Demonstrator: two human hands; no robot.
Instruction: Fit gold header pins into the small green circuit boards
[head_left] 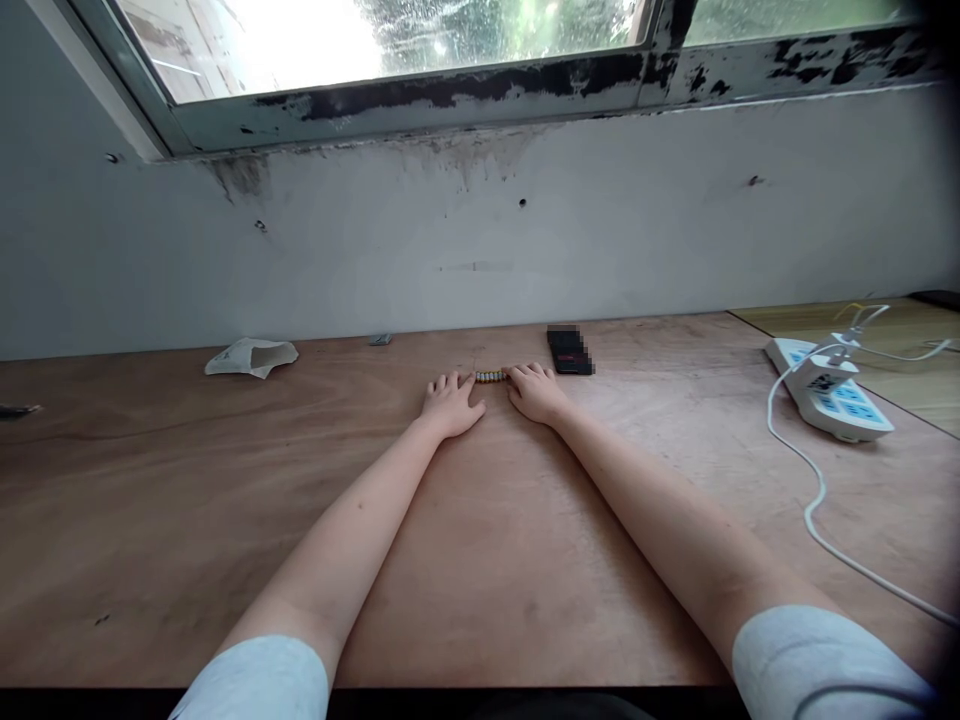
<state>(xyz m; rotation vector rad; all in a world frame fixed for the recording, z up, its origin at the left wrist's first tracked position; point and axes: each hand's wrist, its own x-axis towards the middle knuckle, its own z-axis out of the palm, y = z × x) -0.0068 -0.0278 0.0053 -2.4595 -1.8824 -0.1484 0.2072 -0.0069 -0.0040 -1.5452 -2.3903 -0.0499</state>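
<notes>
Left hand [451, 405], right hand [534, 392], beads [490, 376] between, paper pouch [251, 357]

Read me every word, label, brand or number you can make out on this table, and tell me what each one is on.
No text here can be read.
The white power strip: blue panels with markings too small to read.
The plug in the power strip: a dark label, too small and blurred to read.
The black rectangular object: pixelated, with a reddish patch; nothing legible.
</notes>
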